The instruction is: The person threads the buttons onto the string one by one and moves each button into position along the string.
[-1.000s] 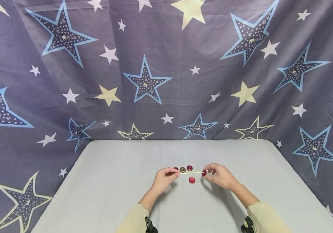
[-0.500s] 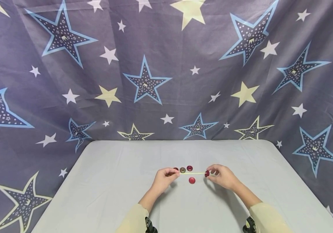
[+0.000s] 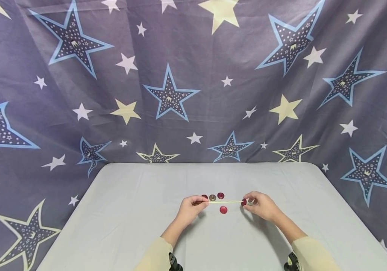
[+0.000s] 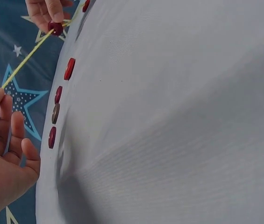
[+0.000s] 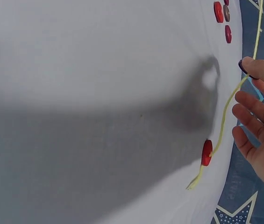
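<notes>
My left hand pinches one end of a yellow string between thumb and forefinger. The string runs taut above the table to my right hand, whose thumb and finger pinch a dark red button threaded on it. Past this button, in the right wrist view, the string hangs slack through a red button at the table, with a short frayed tail below. Loose on the cloth lie a bright red button, a dark red button and a brown button. Left fingers partly cover another red button.
A white cloth-covered table bears everything. Behind it and at both sides hangs a grey-purple curtain printed with stars. Dark camera mounts sit at both wrists, by the pale sleeves.
My right hand has slid a little to the right with the dark red button, so the taut stretch of string is longer. My left hand and the loose buttons have stayed put.
</notes>
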`<state>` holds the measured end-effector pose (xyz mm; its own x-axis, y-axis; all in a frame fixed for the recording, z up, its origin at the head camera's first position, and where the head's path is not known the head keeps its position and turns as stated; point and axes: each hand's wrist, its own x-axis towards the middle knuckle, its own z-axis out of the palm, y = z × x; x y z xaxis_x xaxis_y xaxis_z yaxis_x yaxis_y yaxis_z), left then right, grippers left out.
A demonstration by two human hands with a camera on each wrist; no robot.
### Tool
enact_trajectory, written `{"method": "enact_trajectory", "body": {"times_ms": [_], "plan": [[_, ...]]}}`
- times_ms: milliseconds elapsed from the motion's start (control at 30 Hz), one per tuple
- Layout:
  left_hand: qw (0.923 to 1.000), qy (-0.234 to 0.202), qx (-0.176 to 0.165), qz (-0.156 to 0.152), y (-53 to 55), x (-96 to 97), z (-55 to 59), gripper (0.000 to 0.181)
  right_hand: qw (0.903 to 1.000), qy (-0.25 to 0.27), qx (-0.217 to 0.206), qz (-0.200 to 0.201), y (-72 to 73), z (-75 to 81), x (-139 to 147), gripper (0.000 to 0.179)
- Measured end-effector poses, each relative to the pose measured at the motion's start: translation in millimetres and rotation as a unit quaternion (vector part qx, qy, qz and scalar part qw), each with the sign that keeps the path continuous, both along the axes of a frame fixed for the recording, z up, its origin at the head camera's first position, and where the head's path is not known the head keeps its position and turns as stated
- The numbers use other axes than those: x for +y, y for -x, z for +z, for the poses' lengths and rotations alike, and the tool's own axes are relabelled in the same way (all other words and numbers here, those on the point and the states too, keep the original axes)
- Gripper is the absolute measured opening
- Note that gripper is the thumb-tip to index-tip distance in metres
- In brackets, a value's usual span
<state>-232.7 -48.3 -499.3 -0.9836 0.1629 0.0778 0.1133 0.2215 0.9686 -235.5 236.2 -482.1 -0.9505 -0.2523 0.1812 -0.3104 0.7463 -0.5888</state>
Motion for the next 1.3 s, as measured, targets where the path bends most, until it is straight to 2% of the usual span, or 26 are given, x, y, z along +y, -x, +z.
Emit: {"method": "enact_trajectory", "body": {"times_ms": [700,1300], "plan": [[1.0,-0.002,-0.004,-0.004,1.8,0.4,-5.6,0.015,0.9995,0.001,-0.018,-0.025,-1.4,-5.2,12.8,0.024],[1.0,0.001,-0.006,0.004,0.1,-1.9,-0.9,0.014,0.9988,-0.009,-0.031,-0.036,-0.9,-7.2,21.4,0.024]]}}
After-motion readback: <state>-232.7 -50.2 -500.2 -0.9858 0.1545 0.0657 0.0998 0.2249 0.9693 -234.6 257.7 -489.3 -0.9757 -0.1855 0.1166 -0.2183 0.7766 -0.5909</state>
